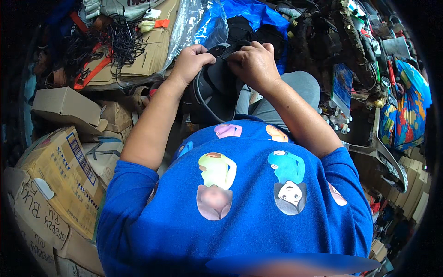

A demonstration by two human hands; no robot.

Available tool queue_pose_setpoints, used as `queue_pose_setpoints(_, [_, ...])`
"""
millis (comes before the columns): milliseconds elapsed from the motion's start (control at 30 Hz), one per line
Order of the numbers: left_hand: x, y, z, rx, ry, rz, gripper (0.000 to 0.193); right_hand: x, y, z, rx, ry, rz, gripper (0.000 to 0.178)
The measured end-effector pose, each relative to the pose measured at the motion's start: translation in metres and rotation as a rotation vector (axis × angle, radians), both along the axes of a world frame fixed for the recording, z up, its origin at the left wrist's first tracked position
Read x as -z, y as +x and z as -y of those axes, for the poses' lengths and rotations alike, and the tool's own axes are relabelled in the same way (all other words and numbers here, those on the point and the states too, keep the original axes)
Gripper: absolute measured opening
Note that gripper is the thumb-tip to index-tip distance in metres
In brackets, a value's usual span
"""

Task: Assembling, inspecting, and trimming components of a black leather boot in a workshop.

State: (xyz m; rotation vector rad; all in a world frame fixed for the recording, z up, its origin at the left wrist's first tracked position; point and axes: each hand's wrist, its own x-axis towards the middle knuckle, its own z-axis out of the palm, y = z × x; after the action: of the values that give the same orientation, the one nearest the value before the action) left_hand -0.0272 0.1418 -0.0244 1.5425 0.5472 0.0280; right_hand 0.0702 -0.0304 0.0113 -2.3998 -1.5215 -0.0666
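Observation:
Over my lap I hold a black pouch-like piece with a piped rim (pixel 210 99), its open hollow facing me. Its exact kind is not clear. My left hand (pixel 191 63) pinches its upper left edge between thumb and fingers. My right hand (pixel 256 63) is closed at its upper right edge, knuckles up, hiding the fingertips and anything small between them. Only a short stretch of the rim spans the gap between the two hands. Below my right forearm shows my grey trouser leg (pixel 302 87).
Cardboard boxes (pixel 69 171) are stacked at my left. Ahead lie flat cardboard (pixel 147 51), a tangle of black cords (pixel 122 41), clear plastic and a blue plastic sheet (pixel 254 11). Small bottles (pixel 340 122), tools and a colourful bag (pixel 408 111) crowd the right side.

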Motion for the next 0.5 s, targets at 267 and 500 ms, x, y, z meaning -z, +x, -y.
queue_pose_setpoints(267, [-0.01, -0.001, 0.009, 0.027, 0.145, -0.023, 0.007, 0.011, -0.001, -0.004, 0.043, 0.012, 0.017, 0.009])
queue_pose_setpoints(500, [-0.003, -0.003, 0.005, 0.021, 0.011, -0.014, 0.016, 0.019, 0.007, 0.005, -0.001, 0.097, -0.029, 0.009])
